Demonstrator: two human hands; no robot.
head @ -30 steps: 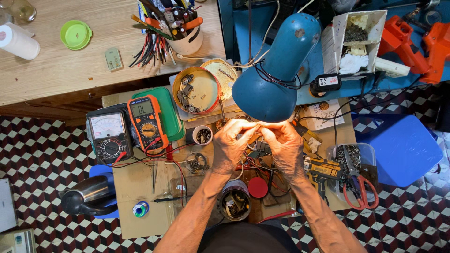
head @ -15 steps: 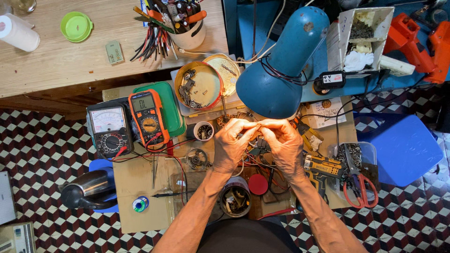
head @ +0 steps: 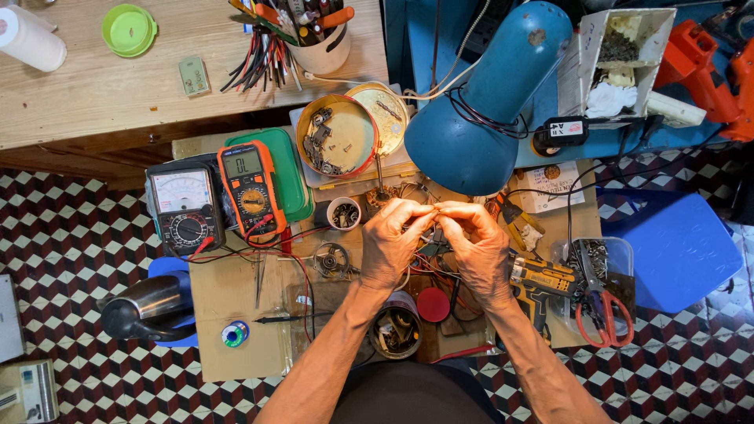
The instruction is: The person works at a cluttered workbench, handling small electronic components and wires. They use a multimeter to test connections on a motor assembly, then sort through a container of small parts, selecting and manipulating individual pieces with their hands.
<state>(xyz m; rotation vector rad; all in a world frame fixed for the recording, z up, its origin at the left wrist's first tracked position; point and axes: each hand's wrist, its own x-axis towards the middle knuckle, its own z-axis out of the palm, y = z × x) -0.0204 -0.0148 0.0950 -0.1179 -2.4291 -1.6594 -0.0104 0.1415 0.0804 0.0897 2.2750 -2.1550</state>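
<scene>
A: What's being held?
B: A tiny part [head: 434,209], pinched between the fingertips of the left hand [head: 397,243] and right hand [head: 475,245], above the cluttered board's middle.
A: Room around?
B: Little: lamp [head: 487,94] just behind, drill [head: 542,283] right, meter [head: 250,188] left.

Obstacles around your left hand [head: 395,245] and right hand [head: 473,247]: blue lamp shade [head: 479,110] stood close ahead; orange multimeter [head: 250,187] and red leads [head: 275,235] crowded the left; scissors [head: 603,314] blocked the right. Bare cardboard [head: 224,302] at lower left lay passable.
</scene>
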